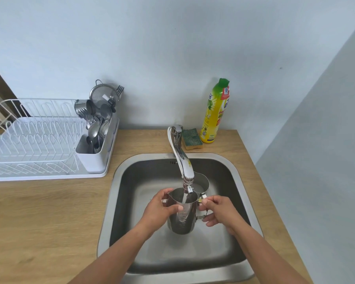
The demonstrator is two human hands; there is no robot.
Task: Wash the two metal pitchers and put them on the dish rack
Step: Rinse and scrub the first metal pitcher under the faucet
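Your left hand (162, 210) grips the near pitcher (181, 217) by its body under the running faucet (184, 167). Your right hand (220, 211) pinches its handle (202, 210).

All you really get of the person is two arms: left forearm (121, 249) and right forearm (260, 249), both bare right down to the bottom edge of the shot. Left hand (162, 210) and right hand (219, 212) are bare too, nails look short, left thumbnail showing plainly.
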